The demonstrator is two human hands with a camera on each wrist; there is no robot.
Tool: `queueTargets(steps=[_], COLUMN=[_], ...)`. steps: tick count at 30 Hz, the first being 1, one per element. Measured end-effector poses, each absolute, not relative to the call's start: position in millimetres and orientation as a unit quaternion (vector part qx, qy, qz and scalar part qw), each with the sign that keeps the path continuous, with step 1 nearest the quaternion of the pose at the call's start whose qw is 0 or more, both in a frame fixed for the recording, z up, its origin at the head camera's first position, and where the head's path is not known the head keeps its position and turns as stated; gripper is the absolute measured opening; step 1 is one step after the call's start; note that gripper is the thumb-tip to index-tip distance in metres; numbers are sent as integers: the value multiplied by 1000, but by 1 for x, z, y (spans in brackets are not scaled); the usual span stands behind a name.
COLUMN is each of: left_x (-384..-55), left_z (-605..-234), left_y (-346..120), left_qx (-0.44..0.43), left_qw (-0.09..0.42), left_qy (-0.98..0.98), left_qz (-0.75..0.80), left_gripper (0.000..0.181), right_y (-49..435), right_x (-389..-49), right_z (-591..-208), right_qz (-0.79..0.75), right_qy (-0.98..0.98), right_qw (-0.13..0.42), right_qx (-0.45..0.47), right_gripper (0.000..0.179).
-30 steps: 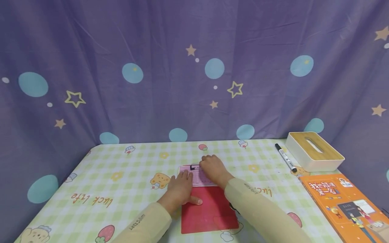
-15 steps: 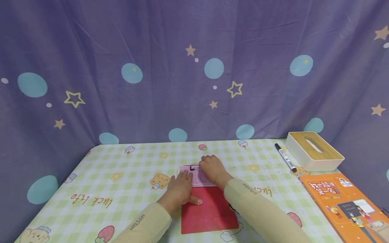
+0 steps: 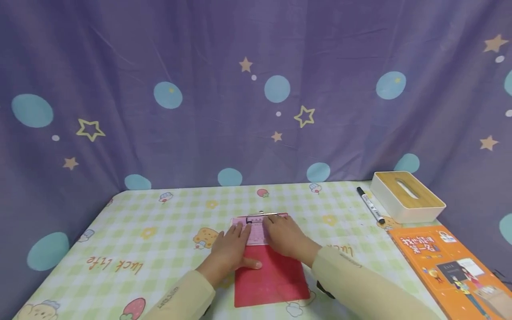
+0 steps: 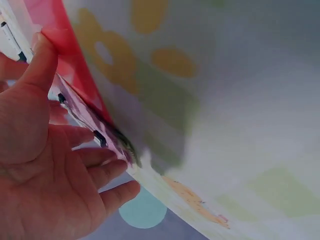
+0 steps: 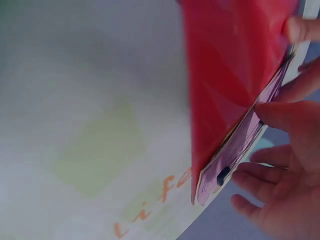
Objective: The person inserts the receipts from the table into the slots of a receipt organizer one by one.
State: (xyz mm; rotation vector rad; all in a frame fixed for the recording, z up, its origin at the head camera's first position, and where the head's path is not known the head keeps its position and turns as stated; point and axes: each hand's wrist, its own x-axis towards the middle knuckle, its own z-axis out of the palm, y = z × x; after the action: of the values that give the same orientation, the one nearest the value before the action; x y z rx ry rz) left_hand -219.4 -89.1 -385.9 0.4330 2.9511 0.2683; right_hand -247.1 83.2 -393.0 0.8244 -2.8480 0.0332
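Observation:
A red plastic clip folder (image 3: 272,278) lies flat on the table, with a thin metal clip (image 3: 276,214) along its far edge. Pink printed paper (image 3: 256,234) with a black fastener (image 3: 249,220) covers its far part. My left hand (image 3: 229,253) rests on the left side, fingers spread over the pink paper and thumb (image 4: 42,55) on the red plastic. On the right side, my right hand (image 3: 289,238) lies across the paper with fingers reaching toward the clip. The right wrist view shows its fingers extended and slightly bent beside the pink paper (image 5: 235,150).
An orange book (image 3: 452,271) lies at the right edge of the table. Behind it stand a white tissue box (image 3: 408,195) with a wooden lid and, beside that, a black-capped marker (image 3: 370,205). A checked cloth (image 3: 168,231) covers the table; a purple curtain (image 3: 200,133) hangs behind.
My right hand has left the clip at the far edge and flattened out onto the paper's right side, uncovering the clip. The left hand stays in place. The head view has shifted slightly.

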Motion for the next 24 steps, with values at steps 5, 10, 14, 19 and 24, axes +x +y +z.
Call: queueTargets(steps=[5,10,14,19,24], left_x=[-214,-202,-195,-193,-193], left_z=[-386,-381,-378,-379,-379], left_y=[-97,-108,-119,-124,-120], left_qx=[165,172,172,175,178], left_qw=[74,107,123,147,138], left_qy=[980,975,972,969,970], left_qz=[85,91,102,90,92], left_gripper=[97,95,100,104,105], right_y=[97,116,130,137,138], right_x=[-222,-207,-203,-200,-200], right_z=[-390,-391,-393,-394,-392], right_qz=[37,56,74,83,89], right_qy=[-966,-965,-962,-959,-959], right_qw=[-2,-57,-90,-121,-125], right_qx=[257,248,248,244,239], right_gripper=[60,65,75,84,84])
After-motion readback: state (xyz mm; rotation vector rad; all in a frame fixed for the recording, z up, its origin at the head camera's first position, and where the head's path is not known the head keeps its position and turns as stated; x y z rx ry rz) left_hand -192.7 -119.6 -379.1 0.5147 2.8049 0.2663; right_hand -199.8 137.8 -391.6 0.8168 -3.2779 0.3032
